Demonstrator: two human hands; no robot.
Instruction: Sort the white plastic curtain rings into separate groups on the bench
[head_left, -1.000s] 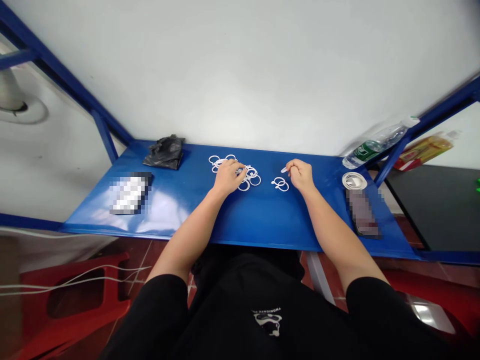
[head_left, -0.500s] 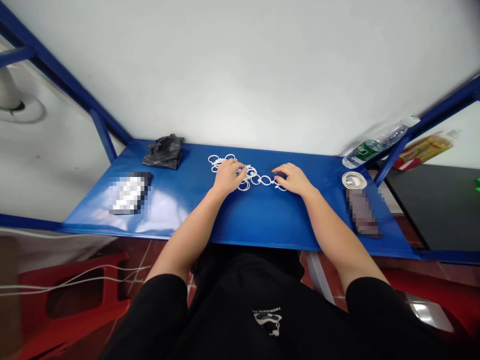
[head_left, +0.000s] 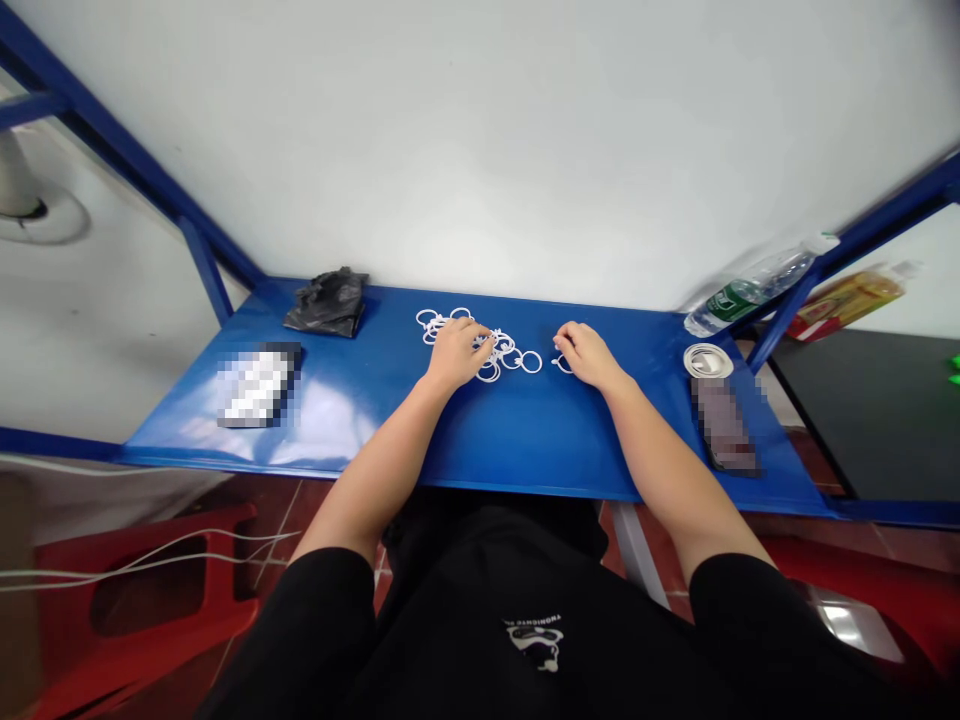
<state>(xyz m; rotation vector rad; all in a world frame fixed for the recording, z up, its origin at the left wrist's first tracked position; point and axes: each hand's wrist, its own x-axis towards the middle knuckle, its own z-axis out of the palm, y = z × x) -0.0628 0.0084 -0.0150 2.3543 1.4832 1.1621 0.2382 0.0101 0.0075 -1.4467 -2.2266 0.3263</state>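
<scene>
A loose cluster of white plastic rings with small tabs [head_left: 507, 350] lies on the blue tabletop [head_left: 525, 430]. My left hand [head_left: 454, 350] rests over the left part of the cluster, fingers bent and apart; whatever lies beneath the palm is hidden. To the right, my right hand [head_left: 586, 354] pinches one white ring [head_left: 561, 365] between thumb and fingers, partly covering it. A single ring [head_left: 540, 364] at the cluster's right edge stands apart from the pinched one, with a strip of blue between them.
A crumpled black plastic bag [head_left: 327, 302] and a blurred-out phone-like object [head_left: 259, 385] lie on the left. To the right are a water bottle [head_left: 754, 290] leaning on the wall, a coiled white cable [head_left: 708, 361] and a dark blurred-out object [head_left: 724, 425]. Blue frame bars flank both ends.
My right hand's thumb and fingers have closed on a ring. That ring has shifted slightly right, away from the cluster's end. My left hand has stayed in place.
</scene>
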